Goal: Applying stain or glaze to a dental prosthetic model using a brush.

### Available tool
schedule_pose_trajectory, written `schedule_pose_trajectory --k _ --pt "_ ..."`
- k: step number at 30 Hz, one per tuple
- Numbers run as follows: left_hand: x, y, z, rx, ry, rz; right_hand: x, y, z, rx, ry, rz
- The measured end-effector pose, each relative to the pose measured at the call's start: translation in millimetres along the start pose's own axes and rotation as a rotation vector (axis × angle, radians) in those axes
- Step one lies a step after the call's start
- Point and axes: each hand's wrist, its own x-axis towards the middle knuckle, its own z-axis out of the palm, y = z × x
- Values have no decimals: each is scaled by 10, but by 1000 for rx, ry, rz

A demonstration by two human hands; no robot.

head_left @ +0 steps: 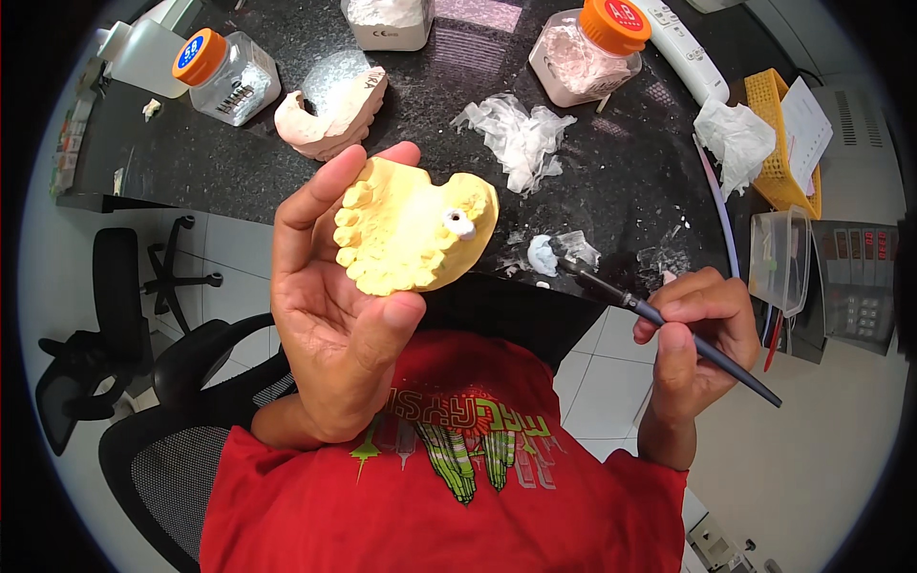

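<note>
A yellow dental cast (406, 229) with a row of teeth is gripped in my left hand (330, 325), thumb at its lower edge and fingers behind it. On one side of the cast sits a small white ring-shaped piece (458, 223) with a dark hole. My right hand (702, 334) pinches the dark handle of a brush (659, 320). The brush's tip is close to a pale bluish-white lump of paste (543, 255) near the front edge of the black worktop (420, 124); whether they touch I cannot tell.
Behind the cast lies a pinkish plaster model (334, 115). Powder jars with orange lids (229, 81) (587, 57) stand left and right. Crumpled tissue (516, 138) lies mid-table. A yellow basket (778, 143), a clear plastic box (778, 253) and a white power strip (683, 48) are at right.
</note>
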Motion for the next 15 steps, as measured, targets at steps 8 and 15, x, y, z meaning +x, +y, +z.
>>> schedule_pose_trajectory --k 8,15 --pt "-3 20 13 6 13 -19 -4 0 0 26 23 34" --pt "-10 16 15 98 18 -24 -8 -11 0 29 27 56"
